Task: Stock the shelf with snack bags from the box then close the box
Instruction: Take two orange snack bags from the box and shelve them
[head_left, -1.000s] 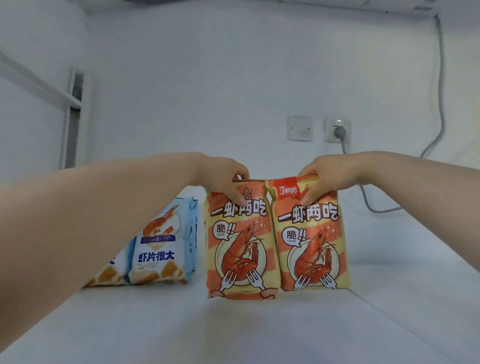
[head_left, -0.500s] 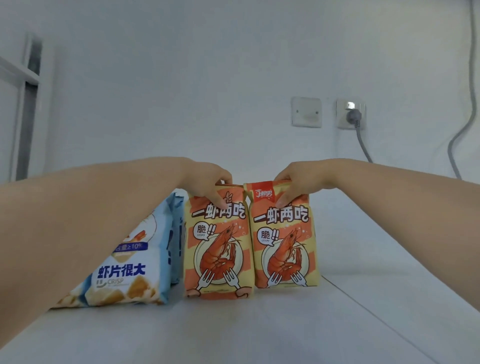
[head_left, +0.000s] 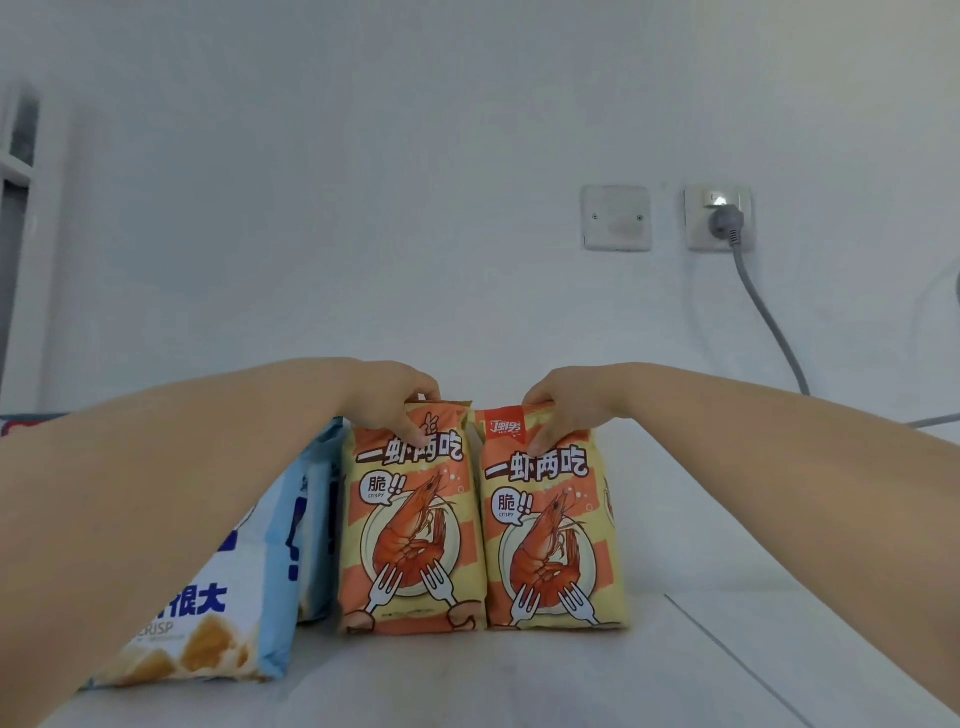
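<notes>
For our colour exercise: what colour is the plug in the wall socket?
The plug is grey, head view.

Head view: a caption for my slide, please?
Left hand pinches the left shrimp bag, right hand the right shrimp bag, both upright on the shelf beside blue bags.

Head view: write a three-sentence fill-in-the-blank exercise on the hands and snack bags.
The left hand pinches the left orange bag at its ____.
The right hand holds the right orange bag, which stands ____ on the shelf.
The blue bag sits to the ____ of both orange bags.
Missing: top; upright; left.
</notes>
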